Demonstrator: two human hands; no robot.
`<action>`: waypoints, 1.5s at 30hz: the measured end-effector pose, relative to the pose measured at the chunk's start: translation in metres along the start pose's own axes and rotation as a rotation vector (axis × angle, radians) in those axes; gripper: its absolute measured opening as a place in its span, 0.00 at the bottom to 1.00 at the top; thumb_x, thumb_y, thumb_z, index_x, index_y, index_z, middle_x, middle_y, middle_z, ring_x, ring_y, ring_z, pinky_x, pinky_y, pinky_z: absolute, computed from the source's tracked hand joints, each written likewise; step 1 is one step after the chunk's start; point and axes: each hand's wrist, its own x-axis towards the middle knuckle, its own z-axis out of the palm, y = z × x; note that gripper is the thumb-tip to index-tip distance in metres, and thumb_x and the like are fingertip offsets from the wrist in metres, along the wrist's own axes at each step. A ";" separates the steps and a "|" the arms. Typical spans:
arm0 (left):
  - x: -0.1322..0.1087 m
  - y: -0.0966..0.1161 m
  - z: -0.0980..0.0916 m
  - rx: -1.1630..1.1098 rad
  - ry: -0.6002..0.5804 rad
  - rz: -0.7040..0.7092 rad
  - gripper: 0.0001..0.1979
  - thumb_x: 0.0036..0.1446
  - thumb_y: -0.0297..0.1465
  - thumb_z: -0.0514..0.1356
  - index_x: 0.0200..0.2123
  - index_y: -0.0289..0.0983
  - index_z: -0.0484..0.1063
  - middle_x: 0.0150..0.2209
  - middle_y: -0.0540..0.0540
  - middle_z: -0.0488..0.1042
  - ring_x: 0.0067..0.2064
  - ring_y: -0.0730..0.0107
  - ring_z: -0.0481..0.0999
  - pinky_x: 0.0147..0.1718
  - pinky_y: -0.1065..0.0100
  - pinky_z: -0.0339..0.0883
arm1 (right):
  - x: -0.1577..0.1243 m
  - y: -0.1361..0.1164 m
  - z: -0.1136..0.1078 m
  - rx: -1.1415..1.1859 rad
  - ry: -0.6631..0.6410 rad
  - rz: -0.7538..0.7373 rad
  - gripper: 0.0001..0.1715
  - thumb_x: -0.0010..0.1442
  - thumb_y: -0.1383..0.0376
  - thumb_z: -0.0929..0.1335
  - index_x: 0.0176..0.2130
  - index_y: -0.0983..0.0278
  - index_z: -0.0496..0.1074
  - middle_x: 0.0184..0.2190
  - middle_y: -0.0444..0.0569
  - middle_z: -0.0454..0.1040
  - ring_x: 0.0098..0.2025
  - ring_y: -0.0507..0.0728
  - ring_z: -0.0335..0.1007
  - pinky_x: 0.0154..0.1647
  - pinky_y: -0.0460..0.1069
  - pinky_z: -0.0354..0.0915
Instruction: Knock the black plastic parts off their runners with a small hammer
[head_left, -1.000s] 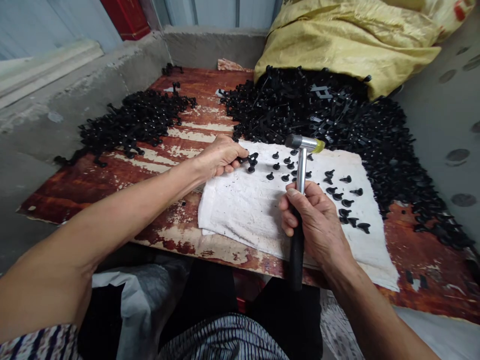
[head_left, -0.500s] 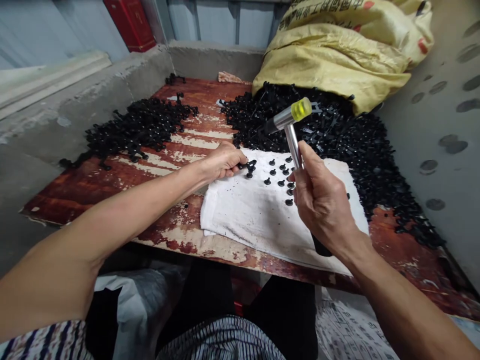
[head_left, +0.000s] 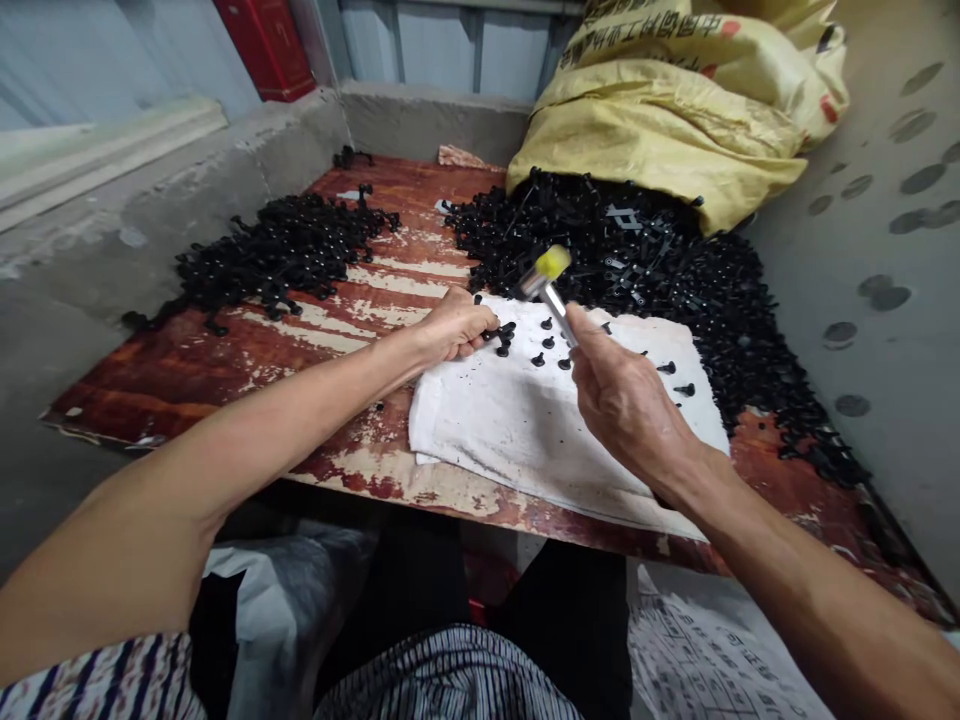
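My left hand (head_left: 461, 325) is closed, pinching a small black plastic part (head_left: 504, 332) at the left back of a white cloth (head_left: 495, 430). My right hand (head_left: 622, 390) grips a small mallet (head_left: 553, 295) with a metal shaft and a yellow face. Its head hangs tilted above the cloth, up and to the right of the black part, and is slightly blurred. Most of the handle is hidden in my fist. Several small black round-based pegs (head_left: 538, 360) stand on the cloth between my hands, and more show right of the mallet.
A large heap of black parts (head_left: 570, 225) spills from a yellow woven sack (head_left: 660, 130) at the back right. A smaller pile (head_left: 277, 250) lies at the left. Worn red board (head_left: 405, 470) carries everything, with a concrete ledge (head_left: 292, 140) behind and a pale wall at the right.
The mallet has swung down and to the left, its head now lower over the cloth. My left hand stays at nearly the same spot with the black part.
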 end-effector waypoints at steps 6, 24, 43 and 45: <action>-0.007 0.009 -0.004 -0.015 -0.006 -0.038 0.06 0.56 0.24 0.58 0.27 0.35 0.67 0.15 0.52 0.63 0.16 0.81 0.57 0.16 0.72 0.44 | -0.001 -0.010 -0.012 0.145 -0.025 0.084 0.28 0.60 0.69 0.59 0.57 0.63 0.69 0.17 0.40 0.60 0.17 0.50 0.48 0.18 0.47 0.52; -0.048 0.000 0.015 0.172 -0.306 0.206 0.16 0.63 0.26 0.55 0.22 0.33 0.68 0.17 0.53 0.61 0.15 0.85 0.53 0.16 0.74 0.42 | -0.071 -0.015 -0.008 1.190 0.202 0.715 0.26 0.60 0.54 0.68 0.55 0.56 0.62 0.24 0.35 0.64 0.17 0.46 0.57 0.13 0.41 0.56; -0.040 -0.005 0.016 0.087 -0.355 0.178 0.15 0.61 0.31 0.59 0.21 0.34 0.68 0.19 0.51 0.64 0.15 0.86 0.54 0.17 0.72 0.38 | -0.074 -0.016 -0.008 1.129 0.193 0.711 0.25 0.62 0.55 0.66 0.57 0.56 0.61 0.24 0.36 0.63 0.17 0.47 0.56 0.13 0.42 0.57; -0.037 -0.007 0.015 0.083 -0.366 0.189 0.15 0.61 0.31 0.59 0.22 0.34 0.68 0.19 0.51 0.64 0.15 0.86 0.53 0.17 0.72 0.38 | -0.074 -0.015 -0.007 1.129 0.197 0.710 0.25 0.62 0.55 0.66 0.57 0.56 0.61 0.24 0.36 0.63 0.17 0.47 0.56 0.13 0.42 0.57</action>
